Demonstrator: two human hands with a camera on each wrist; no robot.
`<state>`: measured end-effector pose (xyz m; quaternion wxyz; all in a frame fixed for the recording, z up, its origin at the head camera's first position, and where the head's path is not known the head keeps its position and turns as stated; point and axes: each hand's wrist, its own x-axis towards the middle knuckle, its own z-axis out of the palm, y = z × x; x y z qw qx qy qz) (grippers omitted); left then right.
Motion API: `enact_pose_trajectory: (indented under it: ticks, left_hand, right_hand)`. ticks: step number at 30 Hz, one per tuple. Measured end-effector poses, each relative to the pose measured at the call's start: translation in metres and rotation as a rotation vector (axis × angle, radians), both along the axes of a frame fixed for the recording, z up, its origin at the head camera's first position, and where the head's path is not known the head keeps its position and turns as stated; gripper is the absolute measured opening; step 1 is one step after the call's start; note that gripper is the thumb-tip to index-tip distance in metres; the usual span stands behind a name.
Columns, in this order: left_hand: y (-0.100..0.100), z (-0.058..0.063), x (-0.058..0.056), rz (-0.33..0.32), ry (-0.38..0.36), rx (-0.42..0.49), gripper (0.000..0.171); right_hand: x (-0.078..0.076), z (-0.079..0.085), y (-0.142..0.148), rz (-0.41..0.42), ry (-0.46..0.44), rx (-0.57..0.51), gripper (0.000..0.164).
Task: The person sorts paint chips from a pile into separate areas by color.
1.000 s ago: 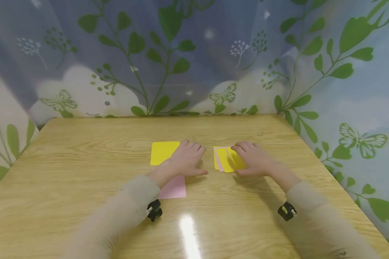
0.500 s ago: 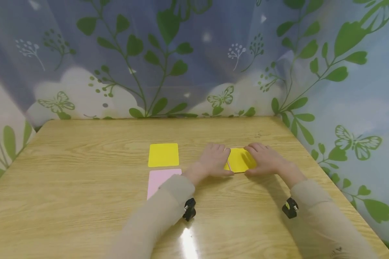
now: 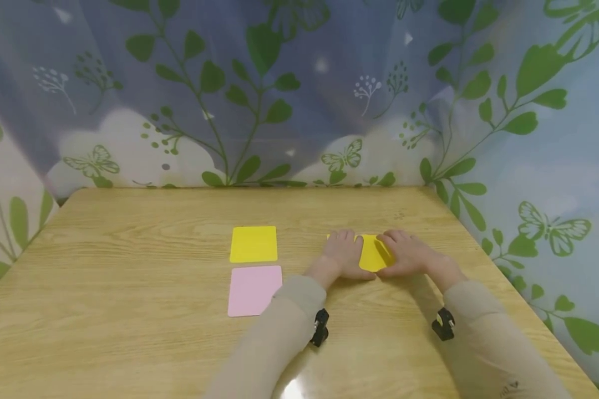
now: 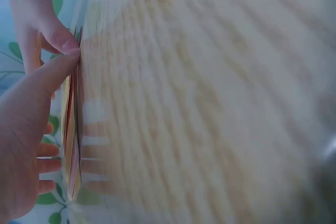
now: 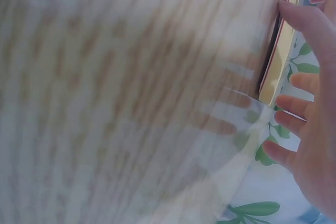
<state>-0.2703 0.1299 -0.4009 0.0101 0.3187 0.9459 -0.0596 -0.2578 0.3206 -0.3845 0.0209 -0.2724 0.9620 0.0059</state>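
Both hands are at a small stack of square cards with rounded corners, yellow on top. My left hand covers the stack's left part and grips it, thumb along the near edge. My right hand holds the right part, with its thumb at the near edge and a finger at the far edge. The two thumb tips almost meet. Side-on in the left wrist view, the stack shows yellow, red, pink and dark layers. The right wrist view shows the stack beside the right thumb, with the other fingers spread.
A single yellow card lies flat left of the hands. Just nearer is a pink card, its right edge beside the left sleeve. The wooden table ends at a leaf-patterned curtain.
My left hand has moved right, away from the two single cards and onto the stack. The fanned-out cards are pushed closer together. My right hand has stayed nearly in place.
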Motion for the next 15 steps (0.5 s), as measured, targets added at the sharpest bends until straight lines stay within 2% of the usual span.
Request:
enact_pose_trajectory:
  ticks: [8, 15]
  left_hand:
    - [0.0020, -0.0067, -0.0031, 0.022, -0.018, 0.009, 0.089]
    - [0.0020, -0.0037, -0.0037, 0.014, -0.044, 0.023, 0.087]
  right_hand:
    - [-0.0004, -0.0048, 0.0010, 0.001, -0.005, 0.005, 0.079]
    - [0.0028, -0.0016, -0.0007, 0.016, 0.001, 0.007, 0.076]
